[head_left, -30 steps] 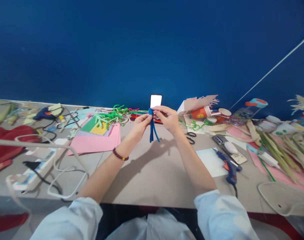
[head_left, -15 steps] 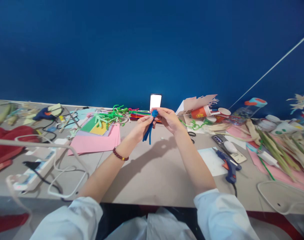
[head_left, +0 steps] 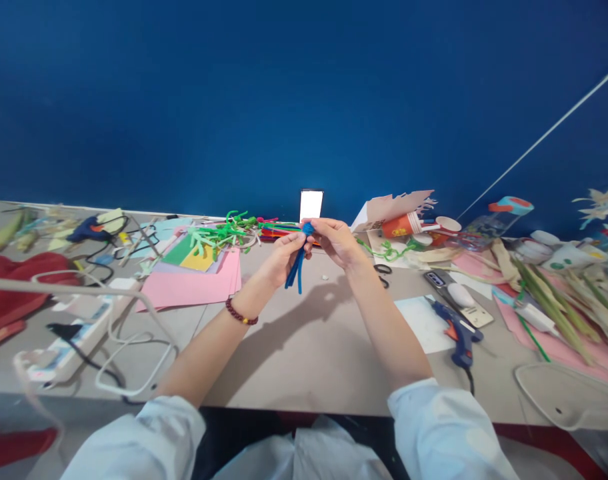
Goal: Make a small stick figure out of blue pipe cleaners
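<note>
Between both hands, above the middle of the table, is a bundle of blue pipe cleaners (head_left: 295,270) with a rounded, bunched top and several straight ends hanging down. My left hand (head_left: 284,257) is closed on it just below the bunched top, from the left. The fingers of my right hand (head_left: 337,240) pinch the bunched top from the right. Fingertips cover part of the bundle, so how the strands join cannot be made out. Behind the hands a phone with a bright white screen (head_left: 311,204) leans against the blue wall.
To the left lie pink paper sheets (head_left: 189,287), green pipe cleaners (head_left: 224,233) and a white power strip (head_left: 84,333) with trailing cables. A blue glue gun (head_left: 459,330), a phone (head_left: 437,280), black scissors (head_left: 383,269), red paper cups (head_left: 403,225) and corn husks (head_left: 554,300) are on the right.
Both hands and the blue bundle have dropped very slightly, and the bunched top has shifted a little left. Both hands keep their hold.
</note>
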`<state>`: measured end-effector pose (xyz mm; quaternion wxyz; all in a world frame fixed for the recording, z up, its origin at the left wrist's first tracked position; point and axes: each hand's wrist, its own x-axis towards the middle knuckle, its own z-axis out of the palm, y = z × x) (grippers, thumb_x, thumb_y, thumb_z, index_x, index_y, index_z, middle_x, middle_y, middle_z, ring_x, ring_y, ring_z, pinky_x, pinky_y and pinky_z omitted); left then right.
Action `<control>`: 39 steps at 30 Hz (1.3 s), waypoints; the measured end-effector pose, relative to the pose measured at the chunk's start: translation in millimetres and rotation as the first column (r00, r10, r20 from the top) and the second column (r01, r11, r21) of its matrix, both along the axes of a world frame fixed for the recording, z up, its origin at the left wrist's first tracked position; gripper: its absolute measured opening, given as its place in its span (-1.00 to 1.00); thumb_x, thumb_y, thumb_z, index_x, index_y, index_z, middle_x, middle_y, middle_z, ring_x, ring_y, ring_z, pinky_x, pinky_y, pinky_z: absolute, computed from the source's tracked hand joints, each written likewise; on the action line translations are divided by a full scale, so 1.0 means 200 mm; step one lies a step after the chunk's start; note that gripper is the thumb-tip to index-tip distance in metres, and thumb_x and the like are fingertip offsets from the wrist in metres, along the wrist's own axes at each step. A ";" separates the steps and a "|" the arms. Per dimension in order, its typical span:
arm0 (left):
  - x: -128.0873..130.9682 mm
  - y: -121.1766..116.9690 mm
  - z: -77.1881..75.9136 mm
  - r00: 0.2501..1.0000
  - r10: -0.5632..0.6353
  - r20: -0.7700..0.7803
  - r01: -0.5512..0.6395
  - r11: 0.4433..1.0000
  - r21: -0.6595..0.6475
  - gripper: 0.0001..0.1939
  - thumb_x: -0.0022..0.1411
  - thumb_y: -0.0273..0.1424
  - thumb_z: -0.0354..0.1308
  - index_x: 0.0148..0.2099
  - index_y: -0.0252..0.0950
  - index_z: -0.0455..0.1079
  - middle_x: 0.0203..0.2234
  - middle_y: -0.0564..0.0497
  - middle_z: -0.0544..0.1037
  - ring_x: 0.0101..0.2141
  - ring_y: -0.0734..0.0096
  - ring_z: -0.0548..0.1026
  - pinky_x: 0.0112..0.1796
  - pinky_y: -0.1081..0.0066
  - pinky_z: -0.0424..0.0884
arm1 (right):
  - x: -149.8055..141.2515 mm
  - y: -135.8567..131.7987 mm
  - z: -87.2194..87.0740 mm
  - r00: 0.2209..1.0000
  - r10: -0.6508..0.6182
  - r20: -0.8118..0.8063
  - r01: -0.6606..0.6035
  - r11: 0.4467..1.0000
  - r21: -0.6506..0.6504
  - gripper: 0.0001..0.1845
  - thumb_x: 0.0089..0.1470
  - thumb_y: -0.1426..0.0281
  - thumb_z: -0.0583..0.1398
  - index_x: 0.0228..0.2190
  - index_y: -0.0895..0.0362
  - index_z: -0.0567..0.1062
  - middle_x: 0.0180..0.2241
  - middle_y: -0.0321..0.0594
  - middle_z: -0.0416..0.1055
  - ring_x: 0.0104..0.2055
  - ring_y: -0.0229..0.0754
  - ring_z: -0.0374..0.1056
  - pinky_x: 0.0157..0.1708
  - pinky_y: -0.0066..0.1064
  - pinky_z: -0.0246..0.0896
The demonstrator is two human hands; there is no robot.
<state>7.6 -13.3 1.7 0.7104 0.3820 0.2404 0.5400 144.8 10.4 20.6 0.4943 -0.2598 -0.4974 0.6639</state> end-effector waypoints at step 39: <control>0.02 -0.02 0.01 1.000 -0.011 -0.019 0.011 1.000 0.009 -0.77 0.00 -0.32 0.32 -0.39 -0.37 0.41 -0.56 0.06 0.42 -0.60 0.62 0.32 -0.59 0.54 0.24 | 0.05 0.00 0.03 0.988 -0.124 0.088 0.106 0.978 0.180 -0.71 -0.11 0.18 0.32 -0.37 0.12 0.59 -0.48 -0.28 0.50 -0.53 -0.32 0.36 -0.41 -0.41 0.34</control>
